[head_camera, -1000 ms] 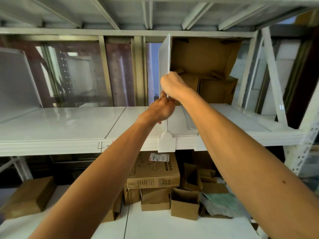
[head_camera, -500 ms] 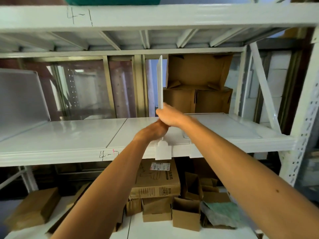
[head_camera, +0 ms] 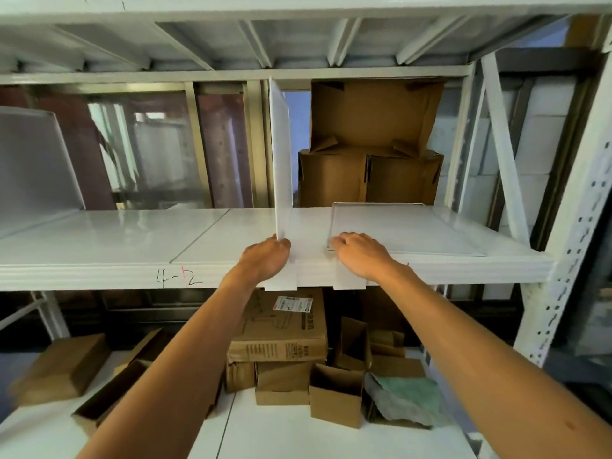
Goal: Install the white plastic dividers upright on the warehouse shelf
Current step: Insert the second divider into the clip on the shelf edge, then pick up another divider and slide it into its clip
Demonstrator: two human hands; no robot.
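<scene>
A person's two bare arms reach up to a white warehouse shelf (head_camera: 99,240) marked "4-12" in handwriting (head_camera: 178,278) on its front lip, to the left of the left hand. Farther left of that hand, a translucent white panel (head_camera: 36,167) stands at the edge of the frame.

The left hand (head_camera: 265,260) is closed around the lower front edge of a white plastic divider (head_camera: 281,154), which rises upright directly above the hand, reaching nearly to the beam overhead. The divider's front tab (head_camera: 281,281) hangs over the shelf lip just below the hand.

Between the two hands lies a bare strip of shelf. The right hand (head_camera: 359,250) rests palm down, fingers curled, on the near left corner of a second divider (head_camera: 414,226) lying flat on the shelf; whether the fingers grip its edge or only press on it cannot be told. That flat panel stretches away to the right of the hand, and its white tab (head_camera: 349,276) hangs over the lip beneath the wrist.

Beyond the right hand, at the back of the shelf, stands an open cardboard box (head_camera: 371,144). Below both forearms, on the lower level, sit stacked brown cartons (head_camera: 281,329), one bearing a shipping label (head_camera: 291,303); a green cloth (head_camera: 404,397) lies among smaller boxes under the right forearm.
</scene>
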